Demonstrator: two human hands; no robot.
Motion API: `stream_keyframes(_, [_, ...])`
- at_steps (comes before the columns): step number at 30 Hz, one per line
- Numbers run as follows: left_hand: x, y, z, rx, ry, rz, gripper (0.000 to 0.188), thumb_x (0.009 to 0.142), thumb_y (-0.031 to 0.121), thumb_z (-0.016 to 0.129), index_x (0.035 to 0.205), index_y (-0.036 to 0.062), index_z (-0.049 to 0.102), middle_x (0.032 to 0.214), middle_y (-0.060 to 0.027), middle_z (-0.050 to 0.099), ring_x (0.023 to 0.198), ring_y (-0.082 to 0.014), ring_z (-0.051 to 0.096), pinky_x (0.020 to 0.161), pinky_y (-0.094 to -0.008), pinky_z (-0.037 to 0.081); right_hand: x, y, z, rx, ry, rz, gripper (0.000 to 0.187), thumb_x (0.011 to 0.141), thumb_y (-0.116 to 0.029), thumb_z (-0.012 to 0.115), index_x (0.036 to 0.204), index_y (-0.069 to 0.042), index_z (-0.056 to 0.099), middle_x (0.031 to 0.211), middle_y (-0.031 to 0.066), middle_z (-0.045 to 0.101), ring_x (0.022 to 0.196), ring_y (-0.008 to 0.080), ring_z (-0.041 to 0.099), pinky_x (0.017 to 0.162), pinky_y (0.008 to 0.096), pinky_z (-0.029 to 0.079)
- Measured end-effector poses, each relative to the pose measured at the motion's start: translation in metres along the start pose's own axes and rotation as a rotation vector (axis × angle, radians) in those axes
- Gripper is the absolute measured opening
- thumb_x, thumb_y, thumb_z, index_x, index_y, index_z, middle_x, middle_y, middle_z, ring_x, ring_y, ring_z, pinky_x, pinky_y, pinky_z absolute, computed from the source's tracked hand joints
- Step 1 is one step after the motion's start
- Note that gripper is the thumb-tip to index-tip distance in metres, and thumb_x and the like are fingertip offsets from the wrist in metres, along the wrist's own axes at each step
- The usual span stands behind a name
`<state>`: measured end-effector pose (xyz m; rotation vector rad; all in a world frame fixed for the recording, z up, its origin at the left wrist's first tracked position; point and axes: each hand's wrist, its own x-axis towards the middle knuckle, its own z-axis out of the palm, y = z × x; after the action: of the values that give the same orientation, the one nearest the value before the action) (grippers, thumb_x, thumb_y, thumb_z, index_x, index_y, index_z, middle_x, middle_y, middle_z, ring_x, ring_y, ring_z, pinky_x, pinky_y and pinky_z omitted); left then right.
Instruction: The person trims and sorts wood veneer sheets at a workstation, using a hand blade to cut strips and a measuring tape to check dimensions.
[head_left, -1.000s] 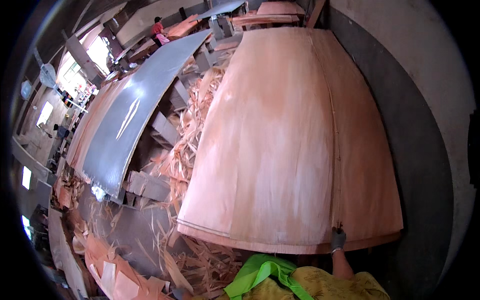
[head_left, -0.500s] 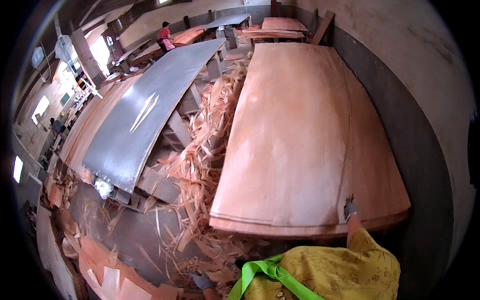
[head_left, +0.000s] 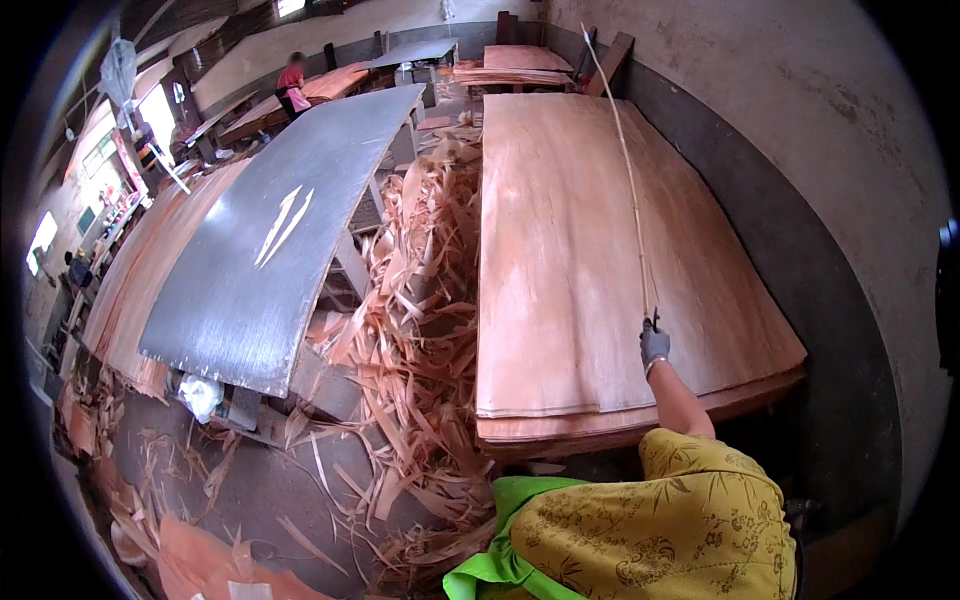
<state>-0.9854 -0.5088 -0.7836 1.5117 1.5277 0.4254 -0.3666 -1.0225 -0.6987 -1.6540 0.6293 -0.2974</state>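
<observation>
My right hand, in a grey glove, is closed on the near end of a long, thin, pale wood strip. The strip runs away from me over the stack of reddish-brown veneer sheets, and its far tip rises in front of the wall. A small dark piece juts from my fingers; its kind cannot be made out. Beneath my hand lies the top sheet near the stack's front edge. A yellow patterned sleeve covers my upper right arm. My left hand is out of view.
Left of the stack, veneer scraps fill the gap beside a grey-topped table, which carries two pale slivers. More veneer lies beyond it. A wall borders the right side. Another person stands far back.
My right hand has moved forward and left over the stack, and the long strip now shows lifted from it. My left hand has left the view. The whole view has shifted.
</observation>
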Motion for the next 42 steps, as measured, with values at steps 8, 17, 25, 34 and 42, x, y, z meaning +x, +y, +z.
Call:
stream_keyframes(8, [0.097,0.021,-0.014,0.000,-0.115,-0.011,0.025,0.084,0.011,0.054,0.108,0.0033,0.051,0.096,-0.0075,0.054,0.089,-0.0181,0.051,0.076,-0.0315,0.043,-0.046,0.072,-0.008,-0.447,0.173,0.148,0.056,0.083,-0.051,0.055,0.079,0.003,0.067,0.072,0.0218,0.065,0.071,0.0349,0.064,0.065,0.0434,0.047])
stream_keyframes(17, [0.284,0.045,-0.141,-0.175,-0.089,0.027,0.013,0.086,0.014,0.053,0.095,0.0056,0.057,0.082,-0.0027,0.054,0.078,-0.0138,0.050,0.069,-0.0300,0.042,-0.231,0.016,0.243,-0.422,0.100,-0.052,0.044,0.081,-0.039,0.064,0.077,0.005,0.066,0.063,0.0166,0.061,0.059,0.0241,0.057,0.059,0.0392,0.044])
stream_keyframes(25, [0.370,0.018,-0.227,-0.165,-0.011,0.008,0.037,0.085,0.017,0.057,0.117,-0.0015,0.056,0.108,-0.0109,0.063,0.096,-0.0203,0.059,0.084,-0.0309,0.046,-0.438,-0.025,0.579,0.141,-0.347,0.012,0.020,0.084,-0.026,0.065,0.073,-0.012,0.058,0.058,-0.0034,0.048,0.046,0.0080,0.040,0.041,0.0263,0.031])
stream_keyframes(34, [0.533,0.042,-0.340,-0.087,0.126,0.009,0.044,0.086,0.024,0.058,0.119,-0.0035,0.054,0.117,-0.0180,0.060,0.108,-0.0272,0.058,0.091,-0.0331,0.044,-0.762,-0.082,0.833,0.357,-0.896,0.295,0.027,0.086,-0.032,0.063,0.072,-0.014,0.049,0.049,-0.0048,0.039,0.035,0.0080,0.032,0.034,0.0238,0.026])
stream_keyframes(42, [0.731,0.076,-0.460,-0.104,0.093,0.095,0.036,0.087,0.023,0.057,0.116,0.0033,0.056,0.109,-0.0171,0.063,0.099,-0.0288,0.061,0.083,-0.0367,0.047,-0.979,-0.093,0.985,0.176,-0.994,0.311,0.026,0.084,-0.034,0.064,0.071,-0.016,0.050,0.046,-0.0069,0.036,0.034,0.0065,0.031,0.032,0.0235,0.024])
